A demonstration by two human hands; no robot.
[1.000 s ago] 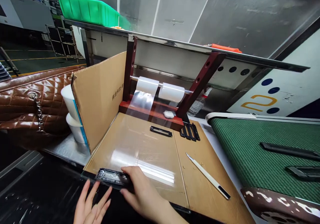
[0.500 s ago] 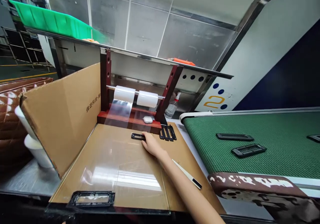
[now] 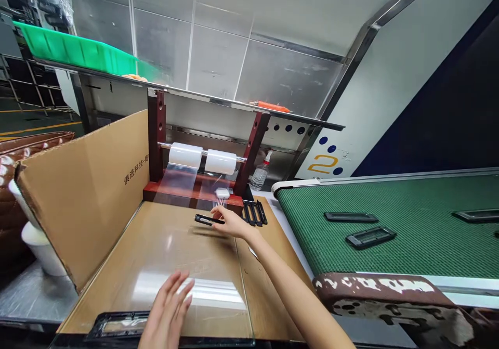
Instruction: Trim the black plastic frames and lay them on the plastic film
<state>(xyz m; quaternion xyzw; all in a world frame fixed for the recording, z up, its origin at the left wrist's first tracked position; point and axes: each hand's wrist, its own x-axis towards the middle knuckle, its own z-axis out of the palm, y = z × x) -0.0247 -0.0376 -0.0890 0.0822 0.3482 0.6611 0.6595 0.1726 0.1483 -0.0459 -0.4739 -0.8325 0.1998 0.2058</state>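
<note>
My right hand (image 3: pixel 231 223) reaches to the far end of the glass sheet (image 3: pixel 175 266) and pinches a narrow black plastic frame (image 3: pixel 206 220), lifted slightly off the surface. My left hand (image 3: pixel 168 307) hovers over the near part of the glass with fingers stretched out, holding nothing. Another black frame (image 3: pixel 117 325) lies at the near edge of the board, just left of my left hand. A small stack of black frames (image 3: pixel 254 212) stands beside my right hand. Two rolls of clear film (image 3: pixel 202 157) hang on a red stand (image 3: pixel 249 156) behind.
A cardboard wall (image 3: pixel 83 190) stands at the left. A green conveyor belt (image 3: pixel 390 234) at the right carries several black frames (image 3: pixel 370 237). A spray bottle (image 3: pixel 260 173) and a white earbud case (image 3: pixel 222 193) sit near the stand. A green bin (image 3: pixel 74 52) rests on the upper shelf.
My right hand has picked the far black frame up off the glass. My left hand has come into view over the near part of the glass.
</note>
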